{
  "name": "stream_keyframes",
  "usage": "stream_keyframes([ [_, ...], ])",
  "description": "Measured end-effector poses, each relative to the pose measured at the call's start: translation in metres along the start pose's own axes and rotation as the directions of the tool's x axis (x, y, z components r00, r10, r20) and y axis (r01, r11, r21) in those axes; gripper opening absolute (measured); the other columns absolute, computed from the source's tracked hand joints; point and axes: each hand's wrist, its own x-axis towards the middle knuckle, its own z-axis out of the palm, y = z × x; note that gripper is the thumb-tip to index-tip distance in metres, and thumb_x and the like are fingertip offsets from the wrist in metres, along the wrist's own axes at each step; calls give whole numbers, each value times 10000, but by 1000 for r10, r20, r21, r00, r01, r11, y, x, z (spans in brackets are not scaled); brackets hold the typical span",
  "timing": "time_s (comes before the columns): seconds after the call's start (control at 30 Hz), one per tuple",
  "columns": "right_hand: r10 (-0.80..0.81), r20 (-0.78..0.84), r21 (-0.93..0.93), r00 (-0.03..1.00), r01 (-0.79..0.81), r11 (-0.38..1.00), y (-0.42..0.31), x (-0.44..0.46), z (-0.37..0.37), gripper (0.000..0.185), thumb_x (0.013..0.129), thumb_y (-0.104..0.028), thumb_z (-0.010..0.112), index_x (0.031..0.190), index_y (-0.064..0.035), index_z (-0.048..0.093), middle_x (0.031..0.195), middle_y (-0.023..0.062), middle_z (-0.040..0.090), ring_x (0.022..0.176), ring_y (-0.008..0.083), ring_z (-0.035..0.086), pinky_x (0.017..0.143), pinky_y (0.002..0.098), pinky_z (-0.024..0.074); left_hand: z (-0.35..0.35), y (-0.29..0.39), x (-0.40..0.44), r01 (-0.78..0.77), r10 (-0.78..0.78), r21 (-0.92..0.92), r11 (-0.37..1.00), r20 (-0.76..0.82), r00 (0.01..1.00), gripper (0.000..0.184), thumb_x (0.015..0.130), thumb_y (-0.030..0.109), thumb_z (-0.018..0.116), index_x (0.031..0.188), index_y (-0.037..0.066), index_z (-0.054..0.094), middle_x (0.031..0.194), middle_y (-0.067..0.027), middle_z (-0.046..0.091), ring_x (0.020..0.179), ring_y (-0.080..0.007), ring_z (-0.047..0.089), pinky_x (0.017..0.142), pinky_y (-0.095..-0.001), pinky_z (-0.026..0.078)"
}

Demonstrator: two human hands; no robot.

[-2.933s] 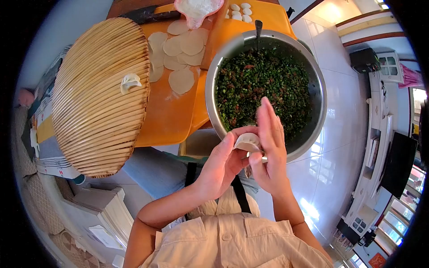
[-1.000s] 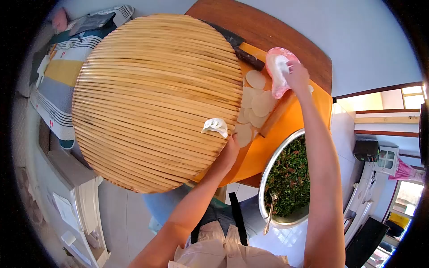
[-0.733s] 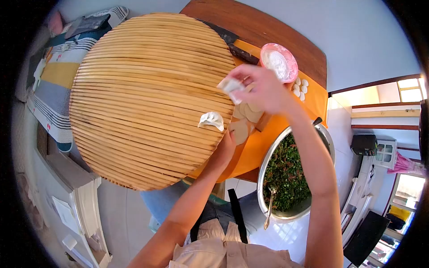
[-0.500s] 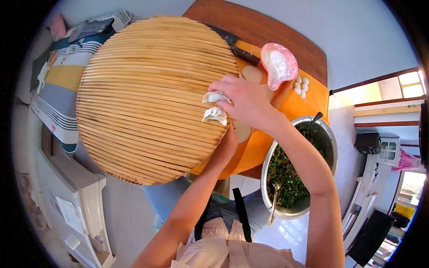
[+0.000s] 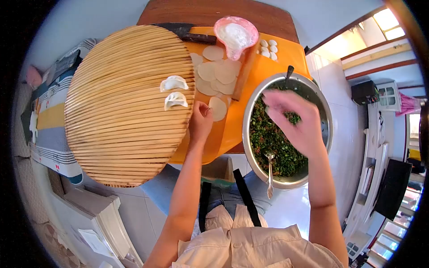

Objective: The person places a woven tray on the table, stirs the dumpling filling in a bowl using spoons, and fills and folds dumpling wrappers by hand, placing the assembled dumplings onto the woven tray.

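Observation:
My left hand is beside the bamboo board's right edge, its fingertips closed at the left edge of a round dumpling wrapper. Over a steel bowl of chopped green filling hovers my right hand, blurred, with thumb and fingers apart and nothing visible in them. A metal spoon leans in the filling below that hand. Two pleated dumplings, an upper dumpling and a lower dumpling, sit on the round bamboo board. More flat wrappers overlap on the orange mat.
A pink dish of white flour stands at the back of the orange mat. Near it lie a rolling pin, several small dough pieces and a dark-handled knife. Another utensil handle sticks up from the bowl's far rim.
My right hand has left the upper dumpling on the board and moved right, over the bowl. The left hand has come to a wrapper's edge. The whole view has shifted.

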Motion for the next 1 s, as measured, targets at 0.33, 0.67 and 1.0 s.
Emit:
stream_keyframes([
  [0.33,299,39,-122,953,-293,948,20,-179,-1,351,730,-39,660,1073,-85,601,917,84,600,789,223,592,636,296,495,-1,-10,-8,362,-167,-915,177,334,928,249,862,122,548,1093,32,527,1111,-102,583,1035,-211,567,893,-349,460],
  [0.67,32,-31,-260,999,-39,965,41,-187,21,268,741,-87,642,1005,-94,599,758,53,529,642,216,525,531,327,451,-12,52,-43,466,-64,-885,-6,465,883,415,756,-47,484,1169,-12,473,1307,-134,448,1195,-363,435,962,-456,438],
  [1.0,329,-347,35,878,-339,940,62,-156,-5,138,868,-38,527,954,-7,631,682,90,538,566,175,517,529,267,414,-19,102,-88,449,-34,-747,490,498,866,413,907,146,454,1281,-4,366,1305,-193,432,1139,-374,488,952,-408,432],
])
